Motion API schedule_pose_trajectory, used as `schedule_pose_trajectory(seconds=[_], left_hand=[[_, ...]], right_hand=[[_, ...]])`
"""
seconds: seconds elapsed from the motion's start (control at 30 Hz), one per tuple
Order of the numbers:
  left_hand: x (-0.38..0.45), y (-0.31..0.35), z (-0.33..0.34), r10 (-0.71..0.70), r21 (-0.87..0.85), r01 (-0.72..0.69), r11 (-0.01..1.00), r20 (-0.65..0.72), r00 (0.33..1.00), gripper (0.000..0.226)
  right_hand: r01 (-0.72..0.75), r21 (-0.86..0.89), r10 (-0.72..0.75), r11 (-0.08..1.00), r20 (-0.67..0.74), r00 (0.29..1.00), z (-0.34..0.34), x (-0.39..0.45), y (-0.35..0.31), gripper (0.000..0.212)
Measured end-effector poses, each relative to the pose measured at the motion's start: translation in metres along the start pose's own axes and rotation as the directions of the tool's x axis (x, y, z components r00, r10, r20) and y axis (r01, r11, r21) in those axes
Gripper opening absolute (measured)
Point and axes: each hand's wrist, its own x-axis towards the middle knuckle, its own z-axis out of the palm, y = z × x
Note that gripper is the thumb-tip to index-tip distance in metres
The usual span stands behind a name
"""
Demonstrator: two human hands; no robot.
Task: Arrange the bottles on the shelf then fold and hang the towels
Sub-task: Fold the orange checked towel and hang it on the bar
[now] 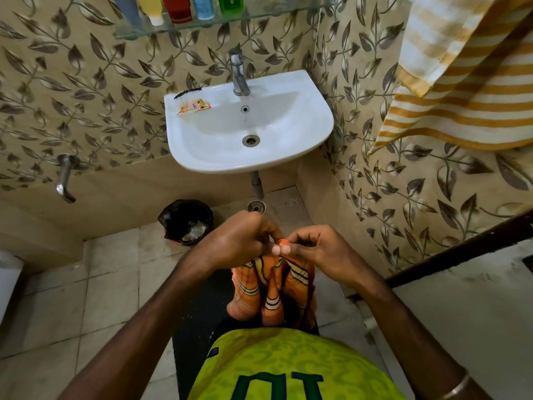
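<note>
An orange towel (271, 287) with dark and cream stripes hangs bunched in front of my waist. My left hand (239, 241) and my right hand (314, 246) meet at its top edge, and both pinch the cloth between thumb and fingers. Several bottles (178, 8) in grey, yellow, red, blue and green stand in a row on the glass shelf (259, 14) above the sink. A yellow and white striped towel (461, 82) hangs at the upper right.
A white sink (302, 131) with a chrome tap (239, 73) is fixed to the wall ahead; a comb and sachets lie on its left rim. A black bin (186, 222) stands on the floor below. A wall tap (65, 177) sticks out at left.
</note>
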Motion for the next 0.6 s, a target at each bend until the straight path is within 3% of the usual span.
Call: schedule_pose_trajectory(seconds=[0.17, 0.33, 0.6], left_hand=[[0.000, 0.000, -0.002, -0.008, -0.010, 0.007, 1.000, -0.097, 0.995, 0.002], [-0.004, 0.001, -0.008, -0.021, -0.056, 0.014, 0.998, -0.127, 0.992, 0.004], [-0.012, -0.002, -0.022, -0.071, -0.109, 0.055, 0.993, -0.149, 0.986, 0.006]], right_hand=[[-0.060, 0.051, 0.060, 0.997, 0.001, 0.998, -0.003, -0.002, 0.008, 0.026], [-0.125, 0.036, 0.126, 0.992, -0.029, 0.992, -0.007, -0.008, 0.034, 0.014], [-0.154, 0.027, 0.156, 0.988, -0.085, 0.984, -0.006, -0.011, 0.052, 0.017]])
